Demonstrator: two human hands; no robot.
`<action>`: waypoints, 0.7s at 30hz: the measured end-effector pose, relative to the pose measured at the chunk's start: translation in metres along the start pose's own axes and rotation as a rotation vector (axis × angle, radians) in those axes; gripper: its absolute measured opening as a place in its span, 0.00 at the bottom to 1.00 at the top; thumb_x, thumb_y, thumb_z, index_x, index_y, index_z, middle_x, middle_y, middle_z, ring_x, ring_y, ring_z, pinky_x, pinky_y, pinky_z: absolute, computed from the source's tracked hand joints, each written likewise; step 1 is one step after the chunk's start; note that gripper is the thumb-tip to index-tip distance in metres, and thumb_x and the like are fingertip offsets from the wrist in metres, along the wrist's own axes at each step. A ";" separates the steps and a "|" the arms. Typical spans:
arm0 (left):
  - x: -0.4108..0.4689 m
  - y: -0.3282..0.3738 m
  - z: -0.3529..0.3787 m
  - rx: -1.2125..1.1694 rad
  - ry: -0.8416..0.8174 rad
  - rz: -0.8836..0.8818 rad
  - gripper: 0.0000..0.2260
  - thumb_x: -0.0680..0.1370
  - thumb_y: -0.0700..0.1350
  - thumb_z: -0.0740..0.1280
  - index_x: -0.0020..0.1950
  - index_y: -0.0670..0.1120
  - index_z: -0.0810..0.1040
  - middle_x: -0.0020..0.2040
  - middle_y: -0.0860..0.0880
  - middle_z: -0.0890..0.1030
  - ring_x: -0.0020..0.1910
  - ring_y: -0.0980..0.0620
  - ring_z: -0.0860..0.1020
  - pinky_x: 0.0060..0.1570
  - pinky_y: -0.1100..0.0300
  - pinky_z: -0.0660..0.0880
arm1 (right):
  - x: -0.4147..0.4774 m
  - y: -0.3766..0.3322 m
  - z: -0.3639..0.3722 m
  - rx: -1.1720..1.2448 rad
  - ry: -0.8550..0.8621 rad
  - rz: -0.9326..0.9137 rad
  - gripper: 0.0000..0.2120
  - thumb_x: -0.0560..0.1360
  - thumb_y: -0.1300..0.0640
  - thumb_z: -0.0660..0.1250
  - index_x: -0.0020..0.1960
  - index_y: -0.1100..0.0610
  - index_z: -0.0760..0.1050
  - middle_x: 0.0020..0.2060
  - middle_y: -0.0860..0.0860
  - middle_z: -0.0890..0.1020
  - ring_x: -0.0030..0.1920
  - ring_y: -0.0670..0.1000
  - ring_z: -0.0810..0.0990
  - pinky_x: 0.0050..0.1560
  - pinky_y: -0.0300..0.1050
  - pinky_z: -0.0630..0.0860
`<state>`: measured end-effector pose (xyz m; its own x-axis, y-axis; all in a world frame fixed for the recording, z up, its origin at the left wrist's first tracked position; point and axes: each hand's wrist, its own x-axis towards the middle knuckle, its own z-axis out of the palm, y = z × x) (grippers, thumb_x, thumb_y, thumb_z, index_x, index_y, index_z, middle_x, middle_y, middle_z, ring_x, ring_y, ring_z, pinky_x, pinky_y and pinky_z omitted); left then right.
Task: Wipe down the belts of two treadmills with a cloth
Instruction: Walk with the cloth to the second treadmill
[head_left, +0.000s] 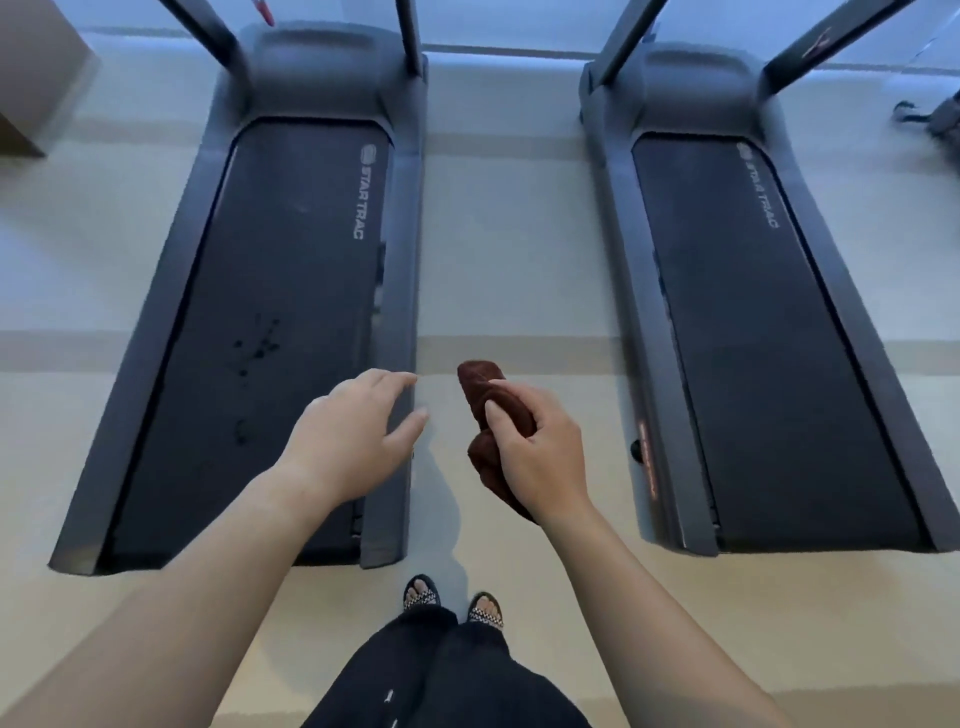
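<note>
Lettering (362, 192) on left belt (270, 260) and right belt (753, 338) reads STAR TRAC.

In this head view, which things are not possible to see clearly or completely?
The treadmill consoles: cut off by the top edge; only the uprights show.
The cloth: the right hand grips it and covers its middle, so its full shape is hidden.
The left belt: the left hand and forearm hide its near right corner.
The dark object at the right edge: cut off and blurred, unidentifiable.
</note>
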<state>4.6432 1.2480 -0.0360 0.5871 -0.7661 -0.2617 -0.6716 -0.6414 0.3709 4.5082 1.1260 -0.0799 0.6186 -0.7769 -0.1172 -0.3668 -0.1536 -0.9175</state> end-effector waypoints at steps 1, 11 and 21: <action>-0.006 -0.006 0.000 -0.005 0.011 -0.019 0.21 0.79 0.57 0.56 0.71 0.52 0.65 0.69 0.54 0.69 0.63 0.52 0.71 0.60 0.54 0.70 | -0.001 -0.002 0.007 -0.002 -0.025 -0.017 0.09 0.74 0.57 0.67 0.53 0.47 0.80 0.48 0.36 0.78 0.53 0.40 0.76 0.59 0.39 0.70; -0.061 -0.102 -0.025 -0.054 0.109 -0.110 0.21 0.79 0.57 0.56 0.71 0.53 0.66 0.69 0.56 0.69 0.65 0.54 0.70 0.60 0.55 0.69 | -0.027 -0.040 0.100 -0.051 -0.157 -0.121 0.10 0.74 0.54 0.66 0.52 0.44 0.80 0.49 0.33 0.78 0.54 0.39 0.76 0.59 0.42 0.73; -0.116 -0.304 -0.083 -0.021 0.096 -0.006 0.21 0.79 0.56 0.57 0.70 0.52 0.66 0.69 0.55 0.70 0.65 0.54 0.70 0.60 0.55 0.70 | -0.097 -0.097 0.294 -0.066 -0.077 -0.142 0.09 0.74 0.54 0.66 0.52 0.45 0.80 0.50 0.35 0.79 0.52 0.37 0.76 0.54 0.30 0.70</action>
<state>4.8170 1.5351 -0.0443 0.6322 -0.7541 -0.1781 -0.6587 -0.6441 0.3889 4.6880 1.3959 -0.0914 0.7179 -0.6959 -0.0187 -0.3148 -0.3005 -0.9003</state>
